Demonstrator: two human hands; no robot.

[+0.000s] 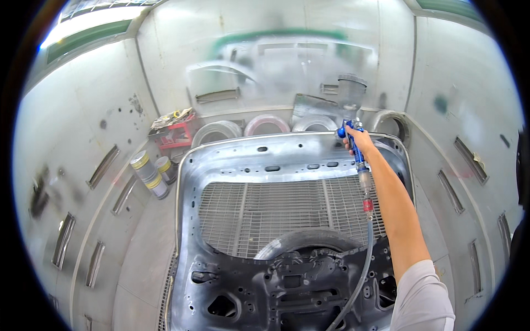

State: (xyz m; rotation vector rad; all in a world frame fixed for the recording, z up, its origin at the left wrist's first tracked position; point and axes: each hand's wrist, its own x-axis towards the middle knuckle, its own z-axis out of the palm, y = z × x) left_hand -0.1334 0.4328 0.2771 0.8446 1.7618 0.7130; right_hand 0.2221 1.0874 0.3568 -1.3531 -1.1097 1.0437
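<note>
My right hand [356,140] is wrapped round a blue spray gun [349,126] with a grey cup [351,89] on top. Below the grip are a clear cylinder with a red fitting [367,205] and a grey hose [364,259] running down to the lower edge. The gun is in front of the upper right of a metal vehicle panel [232,156] with a large window opening. The panel's upper frame looks silvery, its lower part [326,278] black. My left hand is not in view.
Several tyres [265,122] line the back wall; another [270,246] shows through the opening above a floor grate [259,204]. A red cart [171,135] and stacked cans [146,171] stand at left. Paint-marked booth walls [452,71] surround the panel.
</note>
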